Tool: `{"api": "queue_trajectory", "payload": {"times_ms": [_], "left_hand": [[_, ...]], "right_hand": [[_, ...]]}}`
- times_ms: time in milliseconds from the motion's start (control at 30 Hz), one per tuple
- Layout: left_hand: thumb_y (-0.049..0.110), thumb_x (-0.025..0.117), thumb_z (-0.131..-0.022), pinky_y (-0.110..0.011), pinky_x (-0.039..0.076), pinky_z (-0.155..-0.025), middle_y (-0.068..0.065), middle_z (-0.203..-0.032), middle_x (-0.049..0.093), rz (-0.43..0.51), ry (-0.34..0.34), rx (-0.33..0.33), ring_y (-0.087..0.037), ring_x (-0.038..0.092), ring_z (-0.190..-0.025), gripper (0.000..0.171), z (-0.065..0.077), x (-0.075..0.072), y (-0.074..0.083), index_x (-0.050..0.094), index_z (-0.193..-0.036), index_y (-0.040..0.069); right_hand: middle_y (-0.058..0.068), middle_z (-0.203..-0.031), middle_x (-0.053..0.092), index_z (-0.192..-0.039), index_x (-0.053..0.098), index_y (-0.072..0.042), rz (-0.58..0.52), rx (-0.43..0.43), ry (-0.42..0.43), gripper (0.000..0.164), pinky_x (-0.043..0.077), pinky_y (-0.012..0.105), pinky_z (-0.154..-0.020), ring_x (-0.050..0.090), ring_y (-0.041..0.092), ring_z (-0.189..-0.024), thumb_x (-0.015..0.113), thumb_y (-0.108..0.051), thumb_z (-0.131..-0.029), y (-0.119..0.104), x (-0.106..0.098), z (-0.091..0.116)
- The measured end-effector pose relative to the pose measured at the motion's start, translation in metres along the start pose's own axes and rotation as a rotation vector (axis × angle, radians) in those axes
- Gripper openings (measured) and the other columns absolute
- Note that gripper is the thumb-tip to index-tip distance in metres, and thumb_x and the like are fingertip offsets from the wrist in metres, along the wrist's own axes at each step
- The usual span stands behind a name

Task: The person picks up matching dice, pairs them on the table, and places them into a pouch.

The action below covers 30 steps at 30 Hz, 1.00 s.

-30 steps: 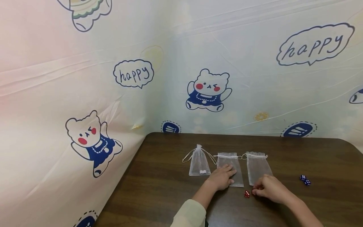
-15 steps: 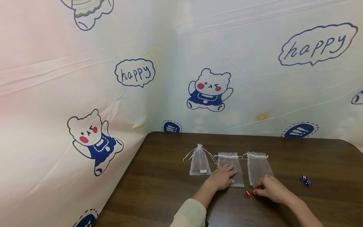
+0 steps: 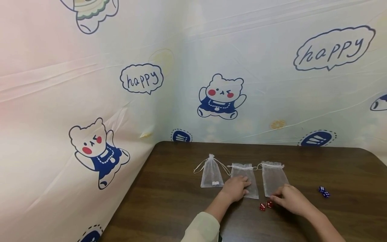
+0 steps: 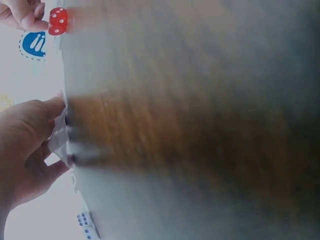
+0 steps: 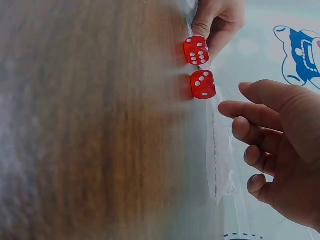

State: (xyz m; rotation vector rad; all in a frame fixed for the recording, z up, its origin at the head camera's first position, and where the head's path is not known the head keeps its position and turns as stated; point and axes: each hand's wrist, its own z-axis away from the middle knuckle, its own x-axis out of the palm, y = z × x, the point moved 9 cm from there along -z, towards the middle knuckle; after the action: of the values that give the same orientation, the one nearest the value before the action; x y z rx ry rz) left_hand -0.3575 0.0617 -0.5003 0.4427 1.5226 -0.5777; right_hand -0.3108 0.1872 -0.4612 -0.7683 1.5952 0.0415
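Observation:
In the head view my left hand point(image 3: 234, 190) rests on the middle white mesh drawstring bag point(image 3: 252, 192). The left wrist view shows its thumb and fingers apart, with mesh point(image 4: 60, 137) bulging up between them. My right hand point(image 3: 291, 201), its fingers loosely bent, is over the lower edge of the right mesh bag point(image 3: 273, 179). Two red dice, one left point(image 3: 262, 207) and one right point(image 3: 269, 204), stand side by side in front of the bags. The right wrist view has the fingertips a short gap away from the nearer red die point(image 5: 203, 84).
A third mesh bag point(image 3: 211, 169), drawn together at its neck, lies at the left with white dice point(image 3: 215, 183) inside. Two blue dice point(image 3: 324, 192) lie at the right on the brown wooden table point(image 3: 169, 208). A printed cloth point(image 3: 260, 60) hangs behind.
My right hand has let go of the right red die and drawn slightly up and away from it. The left hand stays on the middle bag, its fingers a little more bent.

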Motion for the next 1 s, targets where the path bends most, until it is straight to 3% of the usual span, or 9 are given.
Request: {"api": "queue_trajectory", "payload": {"times_ms": [167, 300, 467, 600, 700, 800, 900, 1000], "left_hand": [[0.039, 0.056, -0.090, -0.021, 0.041, -0.091, 0.017, -0.133, 0.047, -0.046, 0.022, -0.030, -0.003, 0.042, -0.121, 0.036, -0.001, -0.004, 0.000, 0.056, -0.126, 0.037], [0.038, 0.060, -0.088, -0.023, 0.044, -0.083, 0.017, -0.118, 0.058, -0.098, 0.063, -0.039, -0.003, 0.053, -0.106, 0.031, 0.000, -0.012, 0.004, 0.062, -0.119, 0.034], [0.036, 0.062, -0.087, -0.026, 0.045, -0.078, 0.014, -0.091, 0.065, -0.122, 0.114, -0.052, -0.005, 0.060, -0.085, 0.011, 0.001, -0.019, 0.008, 0.067, -0.093, 0.030], [0.034, 0.062, -0.086, -0.027, 0.043, -0.080, 0.012, -0.076, 0.065, -0.142, 0.171, -0.058, -0.005, 0.060, -0.074, 0.016, 0.002, -0.028, 0.007, 0.067, -0.073, 0.028], [0.033, 0.062, -0.085, -0.028, 0.041, -0.083, 0.012, -0.067, 0.064, -0.188, 0.282, -0.048, -0.005, 0.060, -0.066, 0.021, 0.006, -0.041, 0.006, 0.066, -0.065, 0.028], [0.032, 0.064, -0.082, -0.029, 0.040, -0.084, 0.013, -0.061, 0.062, -0.216, 0.449, -0.046, -0.005, 0.059, -0.062, 0.019, 0.013, -0.058, 0.005, 0.064, -0.064, 0.028], [0.029, 0.065, -0.081, -0.030, 0.039, -0.085, 0.013, -0.059, 0.062, -0.207, 0.610, -0.037, -0.003, 0.059, -0.063, 0.012, 0.020, -0.074, 0.004, 0.065, -0.069, 0.029], [0.025, 0.066, -0.081, -0.032, 0.039, -0.086, 0.014, -0.062, 0.064, -0.179, 0.719, -0.016, -0.001, 0.060, -0.067, 0.007, 0.028, -0.085, 0.004, 0.068, -0.076, 0.030]], "right_hand": [[-0.011, -0.072, 0.065, -0.076, 0.073, -0.013, 0.012, 0.011, 0.025, 0.009, 0.045, 0.030, -0.060, 0.055, 0.010, -0.068, 0.070, -0.020, -0.080, -0.001, -0.002, 0.002], [-0.012, -0.071, 0.064, -0.075, 0.073, -0.014, 0.019, 0.011, 0.040, 0.008, 0.044, 0.030, -0.059, 0.053, 0.009, -0.068, 0.070, -0.019, -0.080, -0.001, -0.003, 0.003], [-0.012, -0.071, 0.064, -0.076, 0.073, -0.014, 0.018, 0.022, 0.032, 0.009, 0.044, 0.030, -0.059, 0.053, 0.009, -0.068, 0.070, -0.020, -0.081, 0.000, -0.004, 0.003], [-0.011, -0.072, 0.065, -0.076, 0.073, -0.014, 0.012, 0.058, 0.022, 0.008, 0.044, 0.031, -0.059, 0.054, 0.010, -0.069, 0.070, -0.020, -0.081, 0.002, -0.005, 0.003], [-0.010, -0.072, 0.065, -0.076, 0.073, -0.013, 0.013, 0.085, 0.033, 0.007, 0.045, 0.032, -0.060, 0.054, 0.012, -0.070, 0.070, -0.019, -0.080, 0.003, -0.007, 0.004], [-0.008, -0.072, 0.064, -0.075, 0.072, -0.012, 0.018, 0.101, 0.052, 0.008, 0.045, 0.034, -0.060, 0.054, 0.015, -0.070, 0.070, -0.017, -0.080, 0.003, -0.009, 0.004], [-0.007, -0.072, 0.064, -0.076, 0.072, -0.010, 0.018, 0.130, 0.059, 0.008, 0.046, 0.035, -0.061, 0.055, 0.015, -0.071, 0.070, -0.016, -0.080, 0.005, -0.009, 0.005], [-0.006, -0.072, 0.064, -0.076, 0.073, -0.010, 0.014, 0.152, 0.059, 0.009, 0.046, 0.035, -0.061, 0.054, 0.015, -0.071, 0.069, -0.016, -0.081, 0.006, -0.009, 0.006]]}}
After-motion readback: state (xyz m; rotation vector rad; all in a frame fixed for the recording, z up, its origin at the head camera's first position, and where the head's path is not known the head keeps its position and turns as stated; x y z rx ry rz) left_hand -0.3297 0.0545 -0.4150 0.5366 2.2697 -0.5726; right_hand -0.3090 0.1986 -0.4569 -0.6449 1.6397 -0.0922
